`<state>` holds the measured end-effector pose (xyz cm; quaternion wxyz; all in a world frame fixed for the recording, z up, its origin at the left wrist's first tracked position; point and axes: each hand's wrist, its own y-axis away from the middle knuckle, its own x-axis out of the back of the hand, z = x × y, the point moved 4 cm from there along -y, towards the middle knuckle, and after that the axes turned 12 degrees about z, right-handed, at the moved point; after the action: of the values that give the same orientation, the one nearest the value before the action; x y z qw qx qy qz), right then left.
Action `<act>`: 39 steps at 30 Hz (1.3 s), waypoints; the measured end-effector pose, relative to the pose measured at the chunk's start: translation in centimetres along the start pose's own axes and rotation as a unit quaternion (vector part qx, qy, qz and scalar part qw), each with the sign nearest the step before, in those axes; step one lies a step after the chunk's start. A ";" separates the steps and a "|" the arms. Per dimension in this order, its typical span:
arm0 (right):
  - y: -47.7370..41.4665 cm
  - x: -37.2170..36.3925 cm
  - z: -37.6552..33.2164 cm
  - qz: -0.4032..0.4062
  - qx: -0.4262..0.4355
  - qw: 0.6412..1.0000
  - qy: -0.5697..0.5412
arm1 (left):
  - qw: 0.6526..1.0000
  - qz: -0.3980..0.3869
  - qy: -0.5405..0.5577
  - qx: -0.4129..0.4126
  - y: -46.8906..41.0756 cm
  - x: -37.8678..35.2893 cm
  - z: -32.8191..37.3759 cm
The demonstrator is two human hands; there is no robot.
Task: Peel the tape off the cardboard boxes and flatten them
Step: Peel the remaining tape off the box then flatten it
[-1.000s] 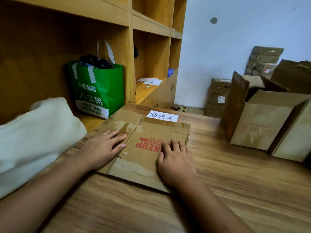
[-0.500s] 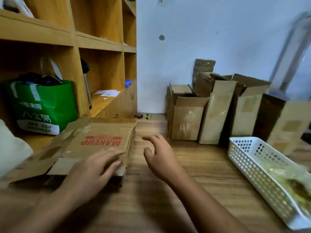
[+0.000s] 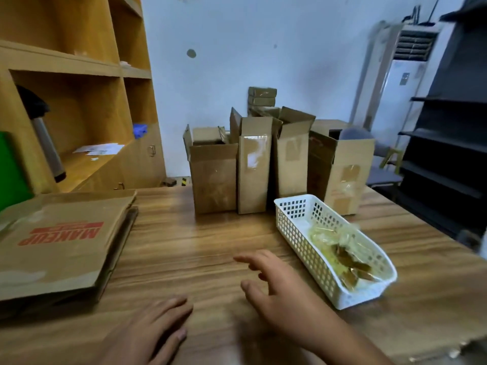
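Note:
A stack of flattened cardboard boxes (image 3: 60,246) with red "MAKEUP" print lies at the left of the wooden table (image 3: 200,246). Several upright cardboard boxes (image 3: 247,164) with open top flaps and clear tape on their fronts stand in a row at the table's far side. My left hand (image 3: 155,333) lies low over the table near the front edge, fingers straight, holding nothing. My right hand (image 3: 279,293) hovers over the table's middle with fingers spread and relaxed, empty, between the flat stack and a white basket (image 3: 297,238).
The white plastic basket holds crumpled peeled tape (image 3: 342,254). Wooden shelving (image 3: 87,75) rises at the left with a green bag (image 3: 11,167) and a flask. More boxes are stacked by the back wall. A dark shelf unit (image 3: 450,127) and an air conditioner stand at the right.
Both hands have come off the flattened stack. The view has swung right; my right hand has moved toward the table's middle and my left hand has drawn back near the front edge.

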<state>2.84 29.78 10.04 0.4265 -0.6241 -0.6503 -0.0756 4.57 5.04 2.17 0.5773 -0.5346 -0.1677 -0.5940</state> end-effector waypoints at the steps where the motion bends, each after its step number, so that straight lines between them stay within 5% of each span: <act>1: -0.4 0.2 -0.3 -0.003 0.007 1.000 0.001 | 1.000 -0.002 0.003 0.006 0.0 -0.1 -0.1; 12: -19.2 2.0 -4.6 0.129 0.090 0.971 0.179 | 0.997 0.026 -0.047 -0.049 -0.3 0.4 0.8; 21: -26.7 -0.3 -3.5 0.051 0.058 0.953 0.294 | 0.998 0.019 -0.043 -0.042 -0.4 0.3 0.8; 27: -25.8 -0.5 -3.8 0.110 0.126 0.924 0.344 | 1.000 0.000 -0.007 -0.030 -0.4 0.2 0.2; 39: -14.0 2.0 -6.4 0.201 0.231 0.912 0.273 | 0.998 0.061 0.001 0.020 0.5 1.2 1.0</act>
<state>-6.21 24.29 21.45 0.7257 -0.5807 -0.3689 -0.0034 5.77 5.15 3.30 0.6232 -0.5317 -0.1461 -0.5546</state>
